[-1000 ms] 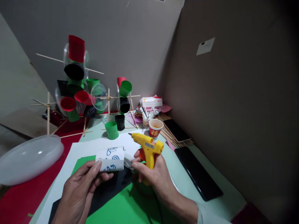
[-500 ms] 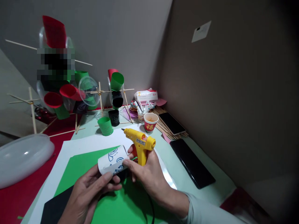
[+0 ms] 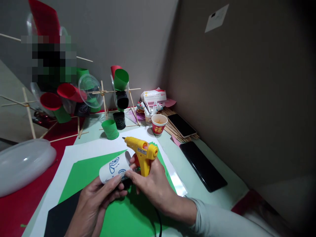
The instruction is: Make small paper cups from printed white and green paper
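My left hand [image 3: 95,202] is closed round a rolled white paper tube [image 3: 113,168] with blue drawings on it. My right hand [image 3: 150,184] grips a yellow glue gun [image 3: 142,153] by its handle, nozzle pointing left and away; its thumb and forefinger also pinch the tube's right end. Both hands hover over a green sheet [image 3: 86,171] that lies on a white sheet [image 3: 81,152], with a black sheet [image 3: 60,219] under my left wrist.
A clear plastic dome [image 3: 23,164] lies at the left on red paper. Behind stand stick frames with red, green and black paper cups [image 3: 120,80], a green cup [image 3: 110,129], a red paper cup [image 3: 158,124], markers, skewers and two dark phones [image 3: 202,166] by the right wall.
Both hands with the tube and glue gun have shifted left and slightly nearer in view. The tube has tilted, its right end now raised toward the gun.
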A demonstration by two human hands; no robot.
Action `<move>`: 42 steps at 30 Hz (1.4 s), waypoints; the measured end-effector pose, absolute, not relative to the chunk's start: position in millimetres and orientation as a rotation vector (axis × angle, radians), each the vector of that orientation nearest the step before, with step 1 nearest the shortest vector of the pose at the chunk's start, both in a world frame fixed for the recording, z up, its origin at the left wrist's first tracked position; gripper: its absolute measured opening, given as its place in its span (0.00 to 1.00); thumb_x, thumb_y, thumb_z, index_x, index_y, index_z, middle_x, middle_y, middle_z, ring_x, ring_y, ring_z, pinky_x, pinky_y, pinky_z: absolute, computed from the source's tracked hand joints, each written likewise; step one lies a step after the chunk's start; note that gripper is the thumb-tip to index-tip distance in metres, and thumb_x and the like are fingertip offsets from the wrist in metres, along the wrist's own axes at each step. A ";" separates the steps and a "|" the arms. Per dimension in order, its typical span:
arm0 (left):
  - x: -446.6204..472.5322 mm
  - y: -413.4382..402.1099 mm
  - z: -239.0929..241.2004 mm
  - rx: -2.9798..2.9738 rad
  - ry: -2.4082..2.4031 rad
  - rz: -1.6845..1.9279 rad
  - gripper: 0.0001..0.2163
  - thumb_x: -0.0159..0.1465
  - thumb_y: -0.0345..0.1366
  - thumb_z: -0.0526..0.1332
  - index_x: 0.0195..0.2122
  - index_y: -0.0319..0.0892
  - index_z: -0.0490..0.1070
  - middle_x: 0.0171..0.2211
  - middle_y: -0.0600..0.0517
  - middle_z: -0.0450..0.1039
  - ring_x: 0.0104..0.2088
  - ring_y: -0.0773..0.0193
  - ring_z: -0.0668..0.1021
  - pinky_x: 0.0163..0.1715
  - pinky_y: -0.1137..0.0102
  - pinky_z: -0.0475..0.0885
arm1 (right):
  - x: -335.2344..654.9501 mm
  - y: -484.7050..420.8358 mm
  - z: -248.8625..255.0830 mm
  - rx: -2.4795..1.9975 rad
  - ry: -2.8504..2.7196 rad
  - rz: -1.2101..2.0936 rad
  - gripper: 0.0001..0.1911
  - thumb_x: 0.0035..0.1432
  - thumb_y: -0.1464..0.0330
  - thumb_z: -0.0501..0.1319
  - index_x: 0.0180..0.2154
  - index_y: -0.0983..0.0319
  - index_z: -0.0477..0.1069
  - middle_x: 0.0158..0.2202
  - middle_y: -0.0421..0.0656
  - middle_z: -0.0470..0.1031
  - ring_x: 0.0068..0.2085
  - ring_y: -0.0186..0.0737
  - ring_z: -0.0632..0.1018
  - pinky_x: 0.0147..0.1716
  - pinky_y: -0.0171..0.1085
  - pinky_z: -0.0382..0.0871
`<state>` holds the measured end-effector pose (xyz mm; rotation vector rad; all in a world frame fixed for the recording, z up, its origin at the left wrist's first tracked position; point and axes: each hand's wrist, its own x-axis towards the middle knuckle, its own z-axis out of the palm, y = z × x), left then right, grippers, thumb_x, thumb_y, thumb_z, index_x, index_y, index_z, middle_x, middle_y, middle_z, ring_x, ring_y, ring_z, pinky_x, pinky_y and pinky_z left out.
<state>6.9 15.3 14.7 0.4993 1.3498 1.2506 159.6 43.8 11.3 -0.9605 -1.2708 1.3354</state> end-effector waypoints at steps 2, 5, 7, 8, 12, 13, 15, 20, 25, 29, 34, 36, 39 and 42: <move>6.4 15.3 13.7 0.503 1.351 1.249 0.29 0.27 0.47 0.85 0.32 0.41 0.86 0.32 0.45 0.85 0.30 0.56 0.82 0.27 0.71 0.84 | 159.2 43.4 12.5 -0.950 -1.274 1.325 0.14 0.55 0.71 0.68 0.42 0.59 0.67 0.36 0.39 0.71 0.34 0.36 0.76 0.26 0.32 0.72; 6.1 16.0 14.0 0.506 1.357 1.236 0.30 0.27 0.47 0.85 0.31 0.40 0.86 0.31 0.46 0.85 0.29 0.58 0.81 0.27 0.72 0.83 | 159.1 43.2 15.2 -0.936 -1.279 1.320 0.14 0.54 0.73 0.67 0.41 0.59 0.67 0.36 0.38 0.70 0.32 0.33 0.73 0.24 0.31 0.71; 5.0 16.5 14.8 0.516 1.347 1.223 0.29 0.27 0.47 0.85 0.31 0.40 0.86 0.30 0.46 0.85 0.28 0.59 0.81 0.27 0.72 0.83 | 159.8 44.0 16.5 -0.925 -1.268 1.334 0.12 0.55 0.72 0.67 0.40 0.60 0.66 0.35 0.38 0.70 0.30 0.32 0.72 0.22 0.30 0.69; 4.0 16.8 15.2 0.526 1.336 1.214 0.28 0.28 0.47 0.85 0.30 0.40 0.85 0.29 0.47 0.84 0.28 0.58 0.81 0.26 0.71 0.83 | 160.4 44.6 16.7 -0.927 -1.253 1.343 0.12 0.55 0.72 0.67 0.40 0.60 0.66 0.36 0.38 0.70 0.29 0.31 0.71 0.21 0.29 0.68; -1.0 18.5 16.0 0.573 1.288 1.186 0.21 0.37 0.45 0.84 0.28 0.41 0.84 0.27 0.49 0.82 0.28 0.57 0.82 0.27 0.70 0.83 | 162.8 46.3 15.4 -0.967 -1.184 1.390 0.15 0.55 0.71 0.68 0.43 0.60 0.67 0.37 0.39 0.69 0.28 0.31 0.70 0.18 0.29 0.66; -1.7 19.0 16.1 0.578 1.286 1.185 0.20 0.38 0.44 0.84 0.28 0.40 0.84 0.27 0.49 0.82 0.28 0.57 0.82 0.27 0.70 0.83 | 163.2 46.3 14.9 -0.975 -1.177 1.397 0.15 0.55 0.70 0.68 0.43 0.60 0.67 0.37 0.39 0.69 0.28 0.31 0.70 0.18 0.29 0.66; -2.2 20.0 16.1 0.569 1.296 1.193 0.22 0.36 0.44 0.85 0.30 0.40 0.84 0.26 0.49 0.82 0.27 0.58 0.82 0.27 0.71 0.83 | 163.7 46.0 14.1 -0.982 -1.179 1.394 0.15 0.55 0.69 0.69 0.43 0.59 0.67 0.37 0.39 0.70 0.29 0.32 0.71 0.18 0.29 0.66; -2.5 19.5 13.5 0.546 1.305 1.210 0.23 0.35 0.44 0.85 0.29 0.40 0.84 0.29 0.51 0.83 0.27 0.59 0.83 0.28 0.72 0.84 | 163.4 45.3 13.8 -0.965 -1.173 1.399 0.14 0.55 0.69 0.68 0.42 0.59 0.67 0.36 0.38 0.69 0.27 0.31 0.69 0.18 0.29 0.65; -6.6 18.1 7.8 0.577 1.260 1.169 0.18 0.43 0.43 0.83 0.30 0.42 0.84 0.29 0.51 0.83 0.30 0.57 0.84 0.32 0.70 0.84 | 163.3 46.7 13.2 -0.933 -1.150 1.423 0.14 0.55 0.69 0.68 0.41 0.59 0.66 0.34 0.36 0.68 0.25 0.29 0.68 0.17 0.28 0.64; -9.7 18.2 7.5 0.612 1.235 1.151 0.18 0.45 0.44 0.82 0.33 0.42 0.84 0.31 0.48 0.84 0.31 0.55 0.84 0.31 0.66 0.85 | 163.6 48.0 12.2 -0.918 -1.127 1.425 0.16 0.55 0.68 0.69 0.41 0.59 0.66 0.35 0.36 0.68 0.24 0.27 0.67 0.17 0.28 0.64; -8.2 17.3 12.0 0.635 1.257 1.154 0.20 0.44 0.44 0.82 0.35 0.38 0.86 0.32 0.46 0.84 0.30 0.55 0.83 0.29 0.67 0.84 | 164.4 48.0 11.7 -0.942 -1.110 1.423 0.17 0.54 0.67 0.70 0.42 0.59 0.66 0.36 0.37 0.69 0.24 0.28 0.67 0.16 0.28 0.64; -6.7 17.2 13.1 0.647 1.255 1.150 0.20 0.45 0.44 0.81 0.35 0.37 0.86 0.32 0.45 0.84 0.30 0.54 0.83 0.28 0.67 0.84 | 164.7 48.3 11.3 -0.953 -1.105 1.426 0.17 0.54 0.67 0.70 0.42 0.59 0.66 0.36 0.36 0.69 0.23 0.27 0.67 0.16 0.28 0.64; -5.6 18.0 13.0 0.670 1.218 1.134 0.19 0.50 0.45 0.79 0.38 0.37 0.86 0.33 0.43 0.85 0.32 0.52 0.83 0.32 0.65 0.84 | 165.1 49.4 9.9 -0.974 -1.095 1.418 0.17 0.54 0.66 0.69 0.43 0.60 0.65 0.34 0.35 0.69 0.20 0.25 0.67 0.16 0.28 0.65; -6.2 19.0 12.0 0.664 1.208 1.114 0.20 0.49 0.45 0.79 0.38 0.36 0.85 0.33 0.40 0.85 0.34 0.51 0.84 0.35 0.65 0.84 | 165.4 50.4 8.2 -0.990 -1.087 1.406 0.18 0.54 0.65 0.70 0.43 0.60 0.65 0.33 0.34 0.69 0.20 0.25 0.68 0.16 0.27 0.65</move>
